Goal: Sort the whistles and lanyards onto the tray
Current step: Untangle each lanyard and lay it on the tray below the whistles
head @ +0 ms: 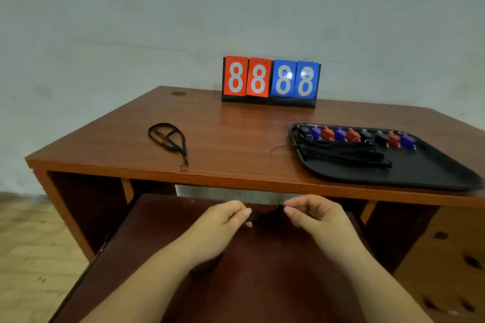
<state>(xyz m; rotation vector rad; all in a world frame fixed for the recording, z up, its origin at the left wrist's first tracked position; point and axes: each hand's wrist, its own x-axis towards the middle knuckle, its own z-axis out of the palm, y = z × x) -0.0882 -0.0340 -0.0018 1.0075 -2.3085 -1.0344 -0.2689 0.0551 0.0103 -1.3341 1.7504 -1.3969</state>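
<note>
A black tray [420, 173] lies at the desk's right. Along its far side runs a row of several red, blue and black whistles [354, 135], with a bundle of black lanyards [343, 152] in front of them. One loose black lanyard [170, 140] with a metal clip lies on the desk's left part. Below the desk's front edge, my left hand [225, 223] and my right hand [312, 215] pinch the two ends of a short stretch of black lanyard [265, 215] between them. The rest of that lanyard is hard to see against the dark wood.
A flip scoreboard [270, 81] showing 8888 in red and blue stands at the desk's back edge against the wall. A pulled-out wooden shelf [170, 231] sits under my hands. A pegboard-like wooden panel [451, 257] is at the lower right.
</note>
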